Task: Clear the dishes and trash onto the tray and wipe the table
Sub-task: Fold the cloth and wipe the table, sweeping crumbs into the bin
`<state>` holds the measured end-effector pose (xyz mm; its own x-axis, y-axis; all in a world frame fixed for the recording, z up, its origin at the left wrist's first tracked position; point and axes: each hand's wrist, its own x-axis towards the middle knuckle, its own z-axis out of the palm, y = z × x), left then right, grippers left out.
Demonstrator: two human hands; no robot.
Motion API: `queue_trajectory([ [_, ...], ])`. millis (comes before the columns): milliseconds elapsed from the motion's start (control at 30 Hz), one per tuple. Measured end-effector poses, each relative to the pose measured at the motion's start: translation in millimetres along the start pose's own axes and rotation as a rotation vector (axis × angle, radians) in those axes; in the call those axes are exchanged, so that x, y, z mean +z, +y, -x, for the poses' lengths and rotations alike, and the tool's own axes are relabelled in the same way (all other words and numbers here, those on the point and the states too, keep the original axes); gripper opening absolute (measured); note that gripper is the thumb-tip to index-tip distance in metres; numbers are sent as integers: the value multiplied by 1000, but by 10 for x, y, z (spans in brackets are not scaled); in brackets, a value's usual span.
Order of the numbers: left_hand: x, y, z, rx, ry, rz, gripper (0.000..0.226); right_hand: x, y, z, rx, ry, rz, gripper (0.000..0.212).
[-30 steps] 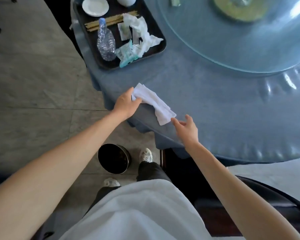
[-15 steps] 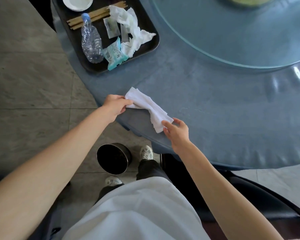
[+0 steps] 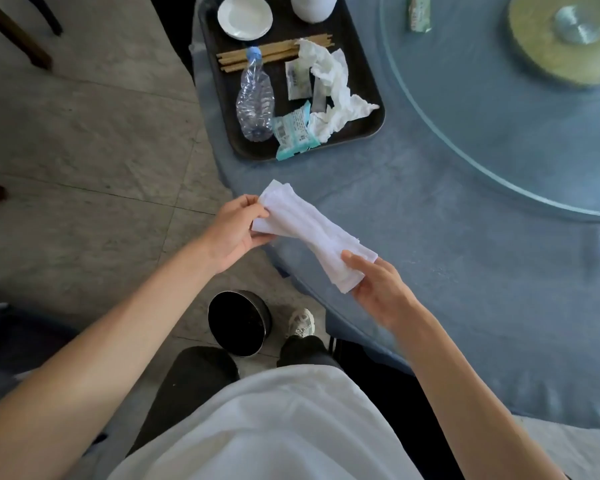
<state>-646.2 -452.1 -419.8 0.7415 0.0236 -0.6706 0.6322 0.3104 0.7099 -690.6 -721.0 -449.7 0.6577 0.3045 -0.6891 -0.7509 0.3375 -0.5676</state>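
A white cloth (image 3: 309, 230) is stretched between my two hands above the near edge of the blue-covered round table (image 3: 447, 244). My left hand (image 3: 236, 230) pinches its far end and my right hand (image 3: 378, 289) grips its near end. The dark tray (image 3: 371, 81) sits at the table's left edge and holds a small white plate (image 3: 245, 17), chopsticks (image 3: 274, 55), a crushed plastic bottle (image 3: 255, 98), wrappers (image 3: 293, 135) and crumpled tissue (image 3: 333, 88). A white cup (image 3: 312, 5) stands at the tray's far side.
A glass turntable (image 3: 499, 116) covers the table's middle, with a green packet (image 3: 419, 13) on it. A round dark bin (image 3: 239, 322) stands on the tiled floor by my feet. Chair legs (image 3: 18, 36) show at far left.
My right hand has taken hold of the cloth's near end. Both hands have lifted the cloth off the table edge and hold it stretched between them.
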Motion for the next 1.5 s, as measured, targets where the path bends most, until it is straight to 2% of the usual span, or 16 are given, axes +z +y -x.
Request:
queue_trajectory([
  [133,-521,118,174,55,43,94,13,512,-168,-160,44,-111,127,49],
  [367,-1803,359,432,141,190,184,17,1841,-124,-719,58,-273,379,38],
  [500,-2722,592,460,208,198,204,14,2827,51,-1193,118,-357,473,41],
  [600,-3559,786,370,245,252,126,29,3658,234,-1595,185,-413,519,45],
  [700,-4420,986,369,289,342,81,31,4571,500,-1935,223,-434,592,52],
  [833,-5421,1120,606,363,471,216,26,5724,888,-2301,241,-450,686,55],
  [900,-5839,1148,754,404,544,318,30,6260,1066,-2486,266,-507,741,64],
  [1000,-6329,1189,991,431,663,372,35,6932,1338,-2712,382,-524,819,99],
  [1033,-6473,1202,1071,439,716,383,33,7130,1427,-2781,440,-558,838,103],
  [1133,-6849,1239,1356,466,809,405,29,7750,1686,-2877,550,-735,1006,87],
  [1267,-7271,1250,1736,492,918,425,34,8435,2034,-2963,687,-854,1107,88],
  [1400,-7600,1272,2062,537,1086,469,36,9040,2453,-3079,715,-1031,1051,55],
  [1500,-7853,1311,2238,527,1221,490,34,9540,2728,-3125,765,-1111,1029,51],
])
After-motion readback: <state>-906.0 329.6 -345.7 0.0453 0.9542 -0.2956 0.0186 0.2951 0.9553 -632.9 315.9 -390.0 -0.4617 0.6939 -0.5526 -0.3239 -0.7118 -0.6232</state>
